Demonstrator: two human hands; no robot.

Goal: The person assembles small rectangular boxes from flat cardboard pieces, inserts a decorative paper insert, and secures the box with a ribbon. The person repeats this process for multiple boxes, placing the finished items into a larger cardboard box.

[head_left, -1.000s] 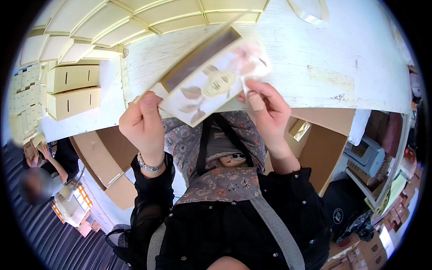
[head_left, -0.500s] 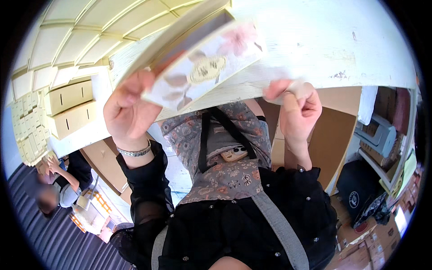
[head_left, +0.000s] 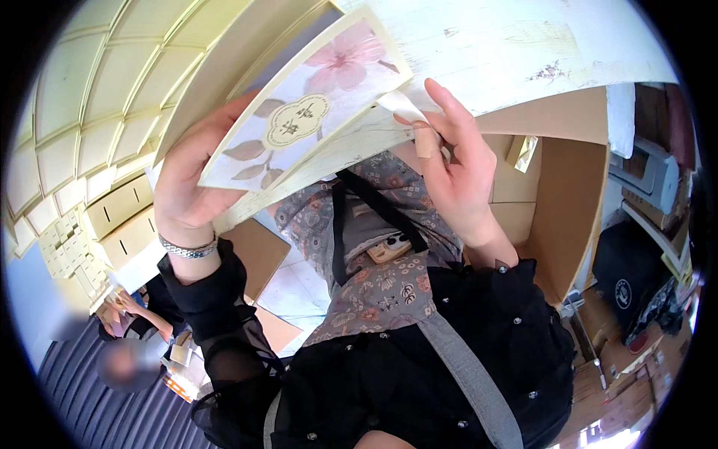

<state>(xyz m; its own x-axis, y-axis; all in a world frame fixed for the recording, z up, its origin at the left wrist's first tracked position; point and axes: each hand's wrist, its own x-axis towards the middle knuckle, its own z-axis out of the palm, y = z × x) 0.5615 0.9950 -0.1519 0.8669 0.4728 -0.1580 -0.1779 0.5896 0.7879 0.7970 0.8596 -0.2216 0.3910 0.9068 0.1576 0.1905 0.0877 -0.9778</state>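
My left hand (head_left: 198,165) is closed round the left end of an open cream gift box (head_left: 351,71), holding it tilted above the white table. Its front panel carries a pink flower, grey-brown leaves and a cream label, and its inside is lavender-grey. Close to the box's right lower edge, my right hand (head_left: 460,161) pinches a small white strip (head_left: 402,105), with the other fingers partly spread. Whether the strip touches the box I cannot tell. A tan patch like a bandage (head_left: 424,140) shows on that hand's thumb.
Rows of cream boxes (head_left: 90,90) stand at the far left, with two slotted boxes (head_left: 120,202) nearer. The white worktop (head_left: 516,45) runs across the top. Open cardboard cartons (head_left: 568,194) are below it at right. Another person's hands (head_left: 120,310) work at lower left.
The box has shifted left and its front has turned more toward me. My right hand has moved left toward the box's edge, and the white strip in it shows more clearly.
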